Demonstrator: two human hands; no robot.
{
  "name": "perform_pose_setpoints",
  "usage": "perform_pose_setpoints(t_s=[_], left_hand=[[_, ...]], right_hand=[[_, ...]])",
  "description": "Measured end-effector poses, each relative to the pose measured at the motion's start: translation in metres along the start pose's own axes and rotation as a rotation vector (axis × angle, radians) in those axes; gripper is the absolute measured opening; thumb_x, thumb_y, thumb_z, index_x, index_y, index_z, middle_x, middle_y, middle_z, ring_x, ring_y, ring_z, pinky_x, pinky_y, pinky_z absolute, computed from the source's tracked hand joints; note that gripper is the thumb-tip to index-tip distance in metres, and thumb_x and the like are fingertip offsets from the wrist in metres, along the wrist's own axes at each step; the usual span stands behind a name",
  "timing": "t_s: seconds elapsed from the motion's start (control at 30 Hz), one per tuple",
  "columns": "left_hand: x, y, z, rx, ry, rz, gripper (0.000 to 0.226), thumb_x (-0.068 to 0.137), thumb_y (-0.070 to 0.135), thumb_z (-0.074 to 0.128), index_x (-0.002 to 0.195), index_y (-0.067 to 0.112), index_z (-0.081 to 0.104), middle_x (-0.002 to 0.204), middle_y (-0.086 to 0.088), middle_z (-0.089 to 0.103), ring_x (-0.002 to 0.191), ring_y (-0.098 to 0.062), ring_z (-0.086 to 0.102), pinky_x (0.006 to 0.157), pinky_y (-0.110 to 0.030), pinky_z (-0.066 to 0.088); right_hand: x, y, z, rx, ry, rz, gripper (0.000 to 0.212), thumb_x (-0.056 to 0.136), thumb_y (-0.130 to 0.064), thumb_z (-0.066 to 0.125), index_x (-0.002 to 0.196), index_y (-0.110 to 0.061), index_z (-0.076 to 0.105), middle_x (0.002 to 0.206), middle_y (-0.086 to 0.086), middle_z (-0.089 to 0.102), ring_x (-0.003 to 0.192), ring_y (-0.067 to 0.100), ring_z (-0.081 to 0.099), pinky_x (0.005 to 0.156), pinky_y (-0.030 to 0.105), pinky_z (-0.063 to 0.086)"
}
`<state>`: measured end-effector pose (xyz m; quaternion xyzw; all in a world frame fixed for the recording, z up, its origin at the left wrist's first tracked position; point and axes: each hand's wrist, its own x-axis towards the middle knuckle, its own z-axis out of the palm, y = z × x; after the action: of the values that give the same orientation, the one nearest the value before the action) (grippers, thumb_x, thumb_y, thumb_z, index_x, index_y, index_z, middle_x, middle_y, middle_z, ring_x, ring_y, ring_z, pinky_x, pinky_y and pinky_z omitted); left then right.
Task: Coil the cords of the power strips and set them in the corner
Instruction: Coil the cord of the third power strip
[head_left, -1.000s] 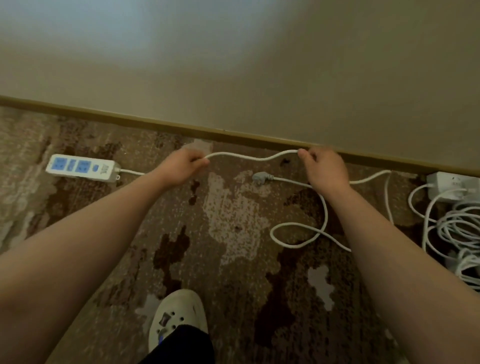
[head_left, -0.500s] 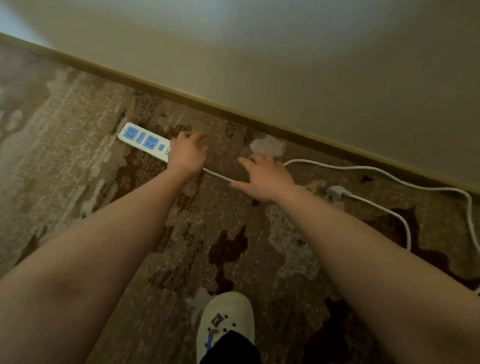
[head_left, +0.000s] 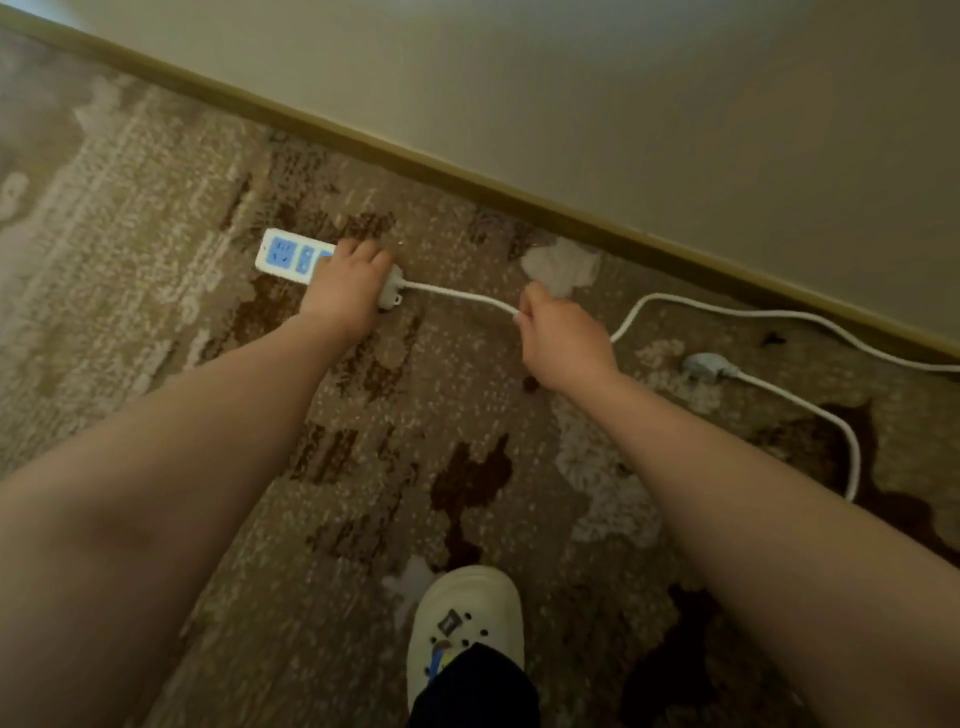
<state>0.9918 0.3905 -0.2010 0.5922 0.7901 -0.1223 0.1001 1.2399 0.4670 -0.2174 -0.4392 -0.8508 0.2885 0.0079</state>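
**Power strip and cord on the carpet, both hands engaged**

We find one white power strip (head_left: 283, 256) with blue sockets lying flat on the patterned carpet (head_left: 156, 291), a short way out from the baseboard (head_left: 467, 179) and roughly parallel to it. The left hand (head_left: 345, 283) lies over the cord end of the strip, fingers curled down over its far edge, so that only the blue-socket half shows beyond the knuckles.

The white cord (head_left: 457, 295) leaves the strip's end and runs taut to the right hand (head_left: 563, 338), which grips it in a closed fist just beside the strip. Past that hand the cord loops toward the baseboard, then trails along the wall and out of the right edge of view.

We note a plug (head_left: 706, 365) lying on the carpet to the right of the right hand, apart from it, with its own length of cord curving down and away.

A white clog (head_left: 467, 618) stands on the carpet between the forearms, at the bottom of view, with a dark trouser leg above it.

The cord lies uncoiled.
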Motion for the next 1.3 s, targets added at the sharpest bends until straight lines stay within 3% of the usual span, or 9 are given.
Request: perform_pose_setpoints(t_s=[0.17,0.27,0.4,0.5,0.7,0.8,0.93,1.07,1.3], left_hand=[[0.004,0.111,-0.018,-0.041,0.025,0.314,0.033,0.087,0.016,0.054,0.12,0.015,0.055,0.121,-0.01,0.051,0.112,-0.034,0.047,0.083,-0.043,0.048],[0.007,0.156,-0.021,-0.125,0.04,0.455,0.051,0.088,0.02,0.056,0.137,0.023,0.042,0.138,-0.005,0.044,0.122,-0.029,0.044,0.092,-0.042,0.044],[0.011,0.168,-0.025,-0.171,-0.131,0.319,0.083,0.075,0.056,0.066,0.145,0.035,0.026,0.146,-0.001,0.035,0.131,-0.029,0.034,0.103,-0.05,0.034],[0.006,0.184,-0.021,-0.089,-0.195,0.26,0.082,0.077,0.041,0.069,0.145,0.029,0.024,0.14,-0.006,0.041,0.123,-0.034,0.041,0.098,-0.05,0.037],[0.006,0.221,-0.027,0.163,-0.004,0.669,0.065,0.078,0.014,0.064,0.138,0.024,0.042,0.132,-0.005,0.049,0.12,-0.028,0.042,0.104,-0.042,0.029],[0.001,0.239,-0.025,0.258,0.024,0.758,0.071,0.081,0.012,0.063,0.143,0.032,0.033,0.148,-0.002,0.035,0.141,-0.027,0.021,0.115,-0.047,0.009],[-0.013,0.252,-0.021,-0.038,0.0,0.304,0.07,0.086,0.025,0.058,0.145,0.035,0.023,0.159,-0.006,0.007,0.145,-0.033,0.002,0.115,-0.057,0.008],[-0.013,0.274,-0.023,-0.653,-0.187,-0.262,0.091,0.081,0.062,0.055,0.15,0.028,0.007,0.153,-0.012,0.016,0.133,-0.038,0.033,0.1,-0.051,0.041],[-0.004,0.313,0.0,-0.717,-0.158,-0.47,0.125,0.067,0.058,0.073,0.149,0.017,-0.011,0.148,-0.013,0.025,0.131,-0.038,0.034,0.105,-0.049,0.037]], right_hand=[[-0.052,0.063,-0.042,0.202,-0.014,0.241,0.008,0.099,-0.033,0.049,0.098,-0.028,0.055,0.091,0.001,0.064,0.091,0.029,0.06,0.073,0.037,0.046],[-0.084,0.089,-0.059,0.139,0.012,0.284,0.016,0.1,-0.034,0.048,0.107,-0.03,0.061,0.103,0.0,0.068,0.098,0.027,0.062,0.077,0.039,0.05],[-0.108,0.127,-0.091,0.301,0.264,0.402,0.012,0.1,-0.027,0.05,0.098,-0.026,0.062,0.092,-0.002,0.063,0.092,0.025,0.06,0.076,0.035,0.046],[-0.128,0.151,-0.103,0.504,0.323,0.474,0.013,0.098,-0.021,0.053,0.094,-0.019,0.065,0.088,0.001,0.064,0.084,0.02,0.058,0.074,0.032,0.043],[-0.175,0.18,-0.106,0.319,-0.467,0.485,0.022,0.085,-0.002,0.052,0.074,-0.015,0.065,0.066,0.002,0.068,0.068,0.019,0.065,0.062,0.026,0.049],[-0.181,0.18,-0.1,0.09,-0.553,0.378,0.017,0.089,-0.012,0.055,0.081,-0.02,0.068,0.082,-0.001,0.068,0.085,0.02,0.063,0.071,0.028,0.047],[-0.168,0.175,-0.093,0.067,-0.402,0.347,0.005,0.093,-0.028,0.059,0.095,-0.032,0.059,0.098,-0.005,0.06,0.097,0.02,0.058,0.084,0.034,0.05],[-0.163,0.17,-0.085,0.099,-0.399,0.309,0.009,0.097,-0.029,0.053,0.098,-0.033,0.062,0.101,-0.004,0.062,0.096,0.02,0.058,0.08,0.033,0.049],[-0.159,0.165,-0.096,0.189,-0.153,0.279,0.017,0.099,-0.028,0.05,0.104,-0.029,0.067,0.094,-0.009,0.06,0.088,0.014,0.058,0.072,0.03,0.044]])
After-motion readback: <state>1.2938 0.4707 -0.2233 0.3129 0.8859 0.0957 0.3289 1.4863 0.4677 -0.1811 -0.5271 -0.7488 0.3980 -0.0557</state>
